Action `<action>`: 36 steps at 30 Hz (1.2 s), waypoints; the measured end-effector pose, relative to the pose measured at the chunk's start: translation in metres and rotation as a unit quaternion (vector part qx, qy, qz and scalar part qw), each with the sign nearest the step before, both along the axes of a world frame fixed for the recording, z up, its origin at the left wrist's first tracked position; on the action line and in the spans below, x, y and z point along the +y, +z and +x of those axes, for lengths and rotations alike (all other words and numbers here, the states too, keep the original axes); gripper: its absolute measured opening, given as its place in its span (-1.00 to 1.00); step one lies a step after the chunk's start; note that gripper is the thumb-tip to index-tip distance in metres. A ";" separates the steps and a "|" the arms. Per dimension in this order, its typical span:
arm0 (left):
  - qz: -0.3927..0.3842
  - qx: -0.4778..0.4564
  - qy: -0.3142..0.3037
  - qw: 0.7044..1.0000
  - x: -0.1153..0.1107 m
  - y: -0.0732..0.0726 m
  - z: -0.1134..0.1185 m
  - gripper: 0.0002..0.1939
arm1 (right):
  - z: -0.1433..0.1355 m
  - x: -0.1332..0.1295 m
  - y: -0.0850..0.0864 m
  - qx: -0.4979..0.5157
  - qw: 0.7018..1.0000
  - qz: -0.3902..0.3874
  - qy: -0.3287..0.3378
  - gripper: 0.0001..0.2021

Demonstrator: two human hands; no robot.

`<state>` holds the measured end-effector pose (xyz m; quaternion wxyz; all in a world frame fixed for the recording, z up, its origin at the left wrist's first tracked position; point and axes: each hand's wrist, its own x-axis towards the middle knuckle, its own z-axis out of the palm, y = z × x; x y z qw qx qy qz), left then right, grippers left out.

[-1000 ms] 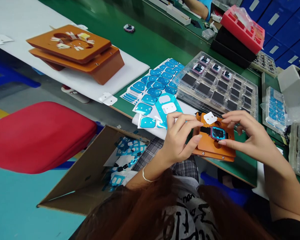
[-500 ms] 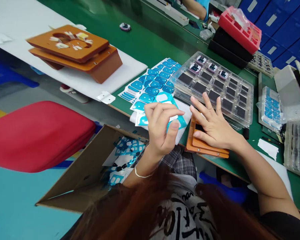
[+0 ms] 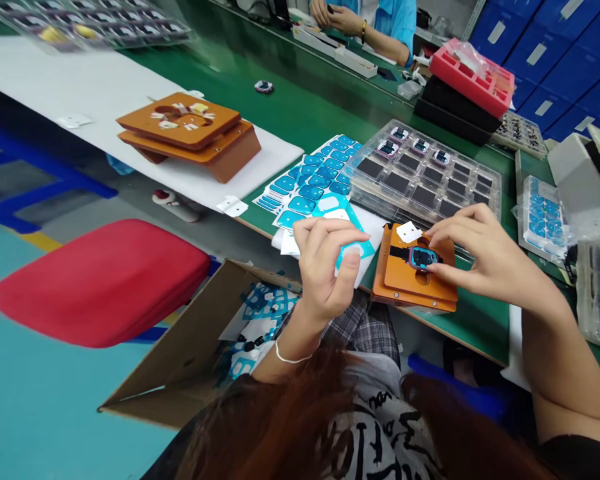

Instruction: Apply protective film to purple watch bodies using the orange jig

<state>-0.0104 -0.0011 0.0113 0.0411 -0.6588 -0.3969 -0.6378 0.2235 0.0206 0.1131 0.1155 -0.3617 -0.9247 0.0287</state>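
Observation:
My right hand (image 3: 473, 250) has its thumb and index finger at the edges of a small purple-rimmed watch case (image 3: 423, 258), which has a blue-tinted face. The case sits in an orange fixture (image 3: 393, 283) at the bench's front edge, with a black strip at its left side. A small white tab (image 3: 409, 232) lies above the case, close to my index fingertip. My left hand (image 3: 327, 267) hovers left of the fixture, fingers bent and thumb apart, nothing visible in it. Behind it lies a turquoise sticker sheet (image 3: 367, 248) with white cutouts.
Blue sticker sheets (image 3: 313, 192) are fanned out beside a clear tray (image 3: 375, 190) holding several watch cases. Another orange fixture (image 3: 230, 157) stands left on white foam. A cardboard box (image 3: 180, 363) of scraps and a red stool (image 3: 100, 283) are below. Across the bench, a person's hands (image 3: 337, 19) are busy.
My right hand has lifted off the fixture from lying spread over it, and its fingers now grip the uncovered watch case. My left hand keeps its pose. The camera view has shifted.

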 end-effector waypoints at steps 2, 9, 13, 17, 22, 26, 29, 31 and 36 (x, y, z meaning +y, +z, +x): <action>-0.008 0.010 -0.006 1.000 -0.001 0.000 0.002 -0.70 | 0.000 0.001 -0.007 -0.026 0.999 -0.029 -0.016 -0.78; -0.002 0.049 -0.057 0.997 -0.004 0.003 0.006 -0.72 | -0.003 0.002 -0.008 0.039 0.999 0.000 -0.010 -0.86; 0.015 0.067 -0.144 0.987 -0.003 0.005 0.011 -0.33 | -0.006 -0.005 -0.008 0.231 0.964 -0.131 0.022 -0.83; 0.032 0.025 -0.217 0.975 -0.004 0.004 0.019 -0.27 | -0.017 -0.014 -0.025 0.389 0.828 -0.401 0.046 -0.76; 0.037 0.008 -0.221 0.974 -0.002 -0.009 0.021 -0.31 | -0.030 -0.025 -0.036 0.392 0.722 -0.570 -0.012 -0.61; 0.043 -0.003 -0.210 0.977 0.001 -0.020 0.023 -0.21 | -0.036 -0.032 -0.036 0.378 0.735 -0.562 -0.029 -0.69; 0.092 -0.066 -0.268 0.957 0.003 -0.019 0.025 -0.16 | -0.039 -0.036 -0.034 0.397 0.805 -0.441 -0.012 -0.87; 0.107 -0.094 -0.294 0.945 0.003 -0.015 0.025 -0.16 | -0.040 -0.039 -0.031 0.402 0.876 -0.267 0.017 -0.93; 0.089 -0.094 -0.306 0.943 0.000 -0.007 0.022 -0.19 | -0.036 -0.047 -0.020 0.284 0.953 0.020 0.099 -0.77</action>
